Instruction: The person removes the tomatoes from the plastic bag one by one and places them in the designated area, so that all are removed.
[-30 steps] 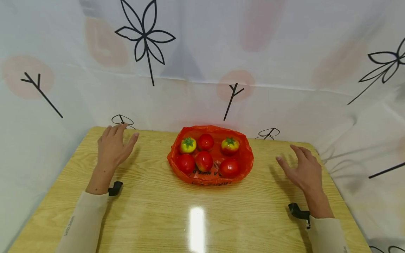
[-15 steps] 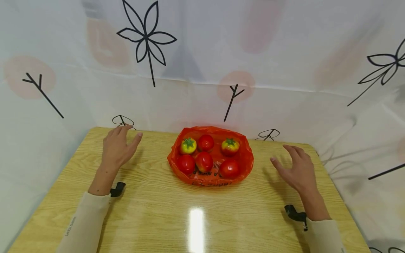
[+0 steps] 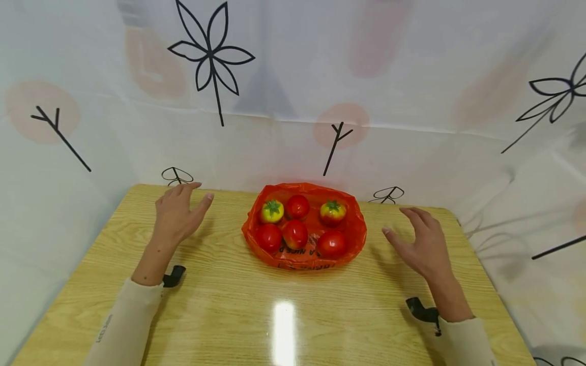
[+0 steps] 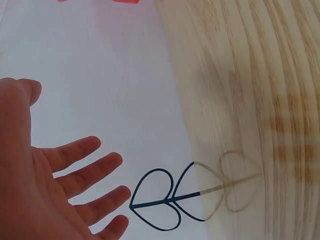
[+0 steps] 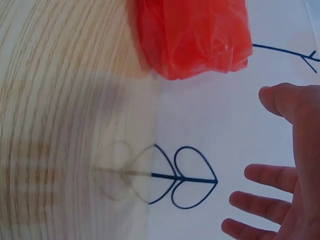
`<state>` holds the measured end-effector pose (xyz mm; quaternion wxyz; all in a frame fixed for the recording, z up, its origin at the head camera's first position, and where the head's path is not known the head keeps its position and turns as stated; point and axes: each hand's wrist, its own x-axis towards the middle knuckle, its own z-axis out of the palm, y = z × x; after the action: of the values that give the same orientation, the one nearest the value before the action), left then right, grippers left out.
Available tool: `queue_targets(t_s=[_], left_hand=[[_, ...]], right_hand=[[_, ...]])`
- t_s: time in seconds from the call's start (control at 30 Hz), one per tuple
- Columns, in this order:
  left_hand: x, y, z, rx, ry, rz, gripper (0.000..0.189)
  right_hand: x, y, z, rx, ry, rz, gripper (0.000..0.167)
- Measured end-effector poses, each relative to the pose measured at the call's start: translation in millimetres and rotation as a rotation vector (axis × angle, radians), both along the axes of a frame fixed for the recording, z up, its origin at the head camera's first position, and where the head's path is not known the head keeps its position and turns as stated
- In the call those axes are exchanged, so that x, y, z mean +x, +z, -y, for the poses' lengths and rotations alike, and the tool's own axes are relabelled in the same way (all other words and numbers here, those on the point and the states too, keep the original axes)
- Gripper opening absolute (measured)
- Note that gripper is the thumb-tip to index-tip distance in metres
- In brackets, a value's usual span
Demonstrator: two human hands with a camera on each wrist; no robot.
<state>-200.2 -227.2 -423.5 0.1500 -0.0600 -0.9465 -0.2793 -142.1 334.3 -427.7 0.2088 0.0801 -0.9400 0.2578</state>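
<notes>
A red plastic bag point(image 3: 304, 262) with its mouth spread wide sits near the table's back edge in the head view. Inside it lie several tomatoes: plain red ones such as the front right tomato point(image 3: 332, 244), and two yellowish ones with green tops, a left one point(image 3: 272, 211) and a right one point(image 3: 332, 213). My left hand point(image 3: 177, 213) hovers over the table left of the bag, fingers relaxed, holding nothing. To the bag's right my right hand point(image 3: 426, 246) is held likewise, thumb apart from the fingers. In the right wrist view the bag's side point(image 5: 197, 37) shows beyond the thumb.
The wooden table point(image 3: 229, 315) ends at a white cloth backdrop point(image 3: 293, 91) with black leaf and flower drawings, which stands close behind the bag. Black wrist mounts, a left one point(image 3: 175, 276) and a right one point(image 3: 422, 310), jut inward from the forearms.
Both hands have moved inward toward the bag, the left one rightward and the right one leftward. The bag and tomatoes stay in place.
</notes>
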Motion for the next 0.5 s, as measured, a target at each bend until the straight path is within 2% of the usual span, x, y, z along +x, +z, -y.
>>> queue_targets(t_s=[0.23, 0.5], left_hand=[[1.0, 1.3, -8.3, 0.007, -0.030, 0.002, 0.065], [3.6, 3.2, -20.6, -0.001, -0.054, 0.002, 0.062]], right_hand=[[2.0, 5.7, 11, -0.005, 0.031, -0.050, 0.059], [3.7, 8.7, 22, -0.007, 0.057, -0.061, 0.059]])
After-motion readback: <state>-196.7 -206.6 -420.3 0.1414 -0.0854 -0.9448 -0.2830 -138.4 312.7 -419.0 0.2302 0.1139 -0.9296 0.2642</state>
